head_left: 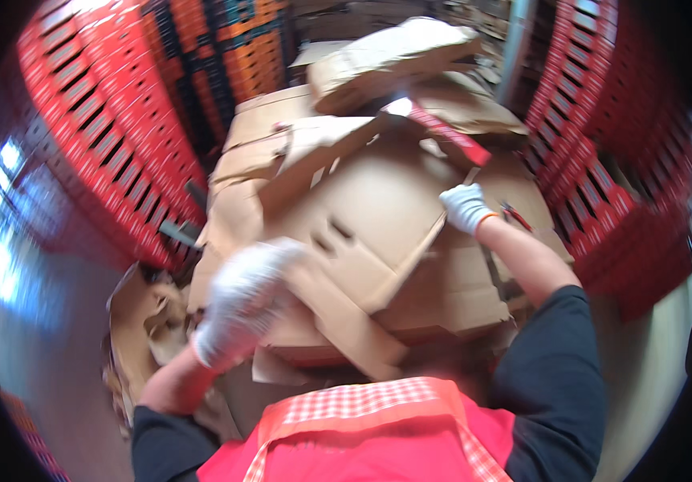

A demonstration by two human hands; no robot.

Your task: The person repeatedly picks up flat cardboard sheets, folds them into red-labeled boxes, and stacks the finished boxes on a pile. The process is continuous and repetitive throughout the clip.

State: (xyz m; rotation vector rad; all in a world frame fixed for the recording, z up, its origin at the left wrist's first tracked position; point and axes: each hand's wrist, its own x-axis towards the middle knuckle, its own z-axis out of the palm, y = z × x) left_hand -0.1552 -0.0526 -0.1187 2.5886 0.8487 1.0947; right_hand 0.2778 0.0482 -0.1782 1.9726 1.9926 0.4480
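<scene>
A partly opened brown cardboard box (386, 201) lies tilted on a pile of flattened cardboard, its flaps folded out and two slots cut in one panel. My right hand (468, 209), in a white knitted glove with an orange cuff, is closed on the box's right edge. Nearer to me on the left, my gloved left hand (251, 293) is smeared by motion beside a loose flap (346, 321); its fingers cannot be made out. Beyond my right hand, a red printed strip (450, 132) with a white end runs along the box's far right side.
A bulky paper-wrapped bundle (394, 60) rests behind the box. Red-handled pliers (516, 217) lie right of my right hand. Tall stacks of red crates (113, 120) flank both sides, with orange and black crates (209, 64) at the back. Torn cardboard (141, 321) stands at lower left.
</scene>
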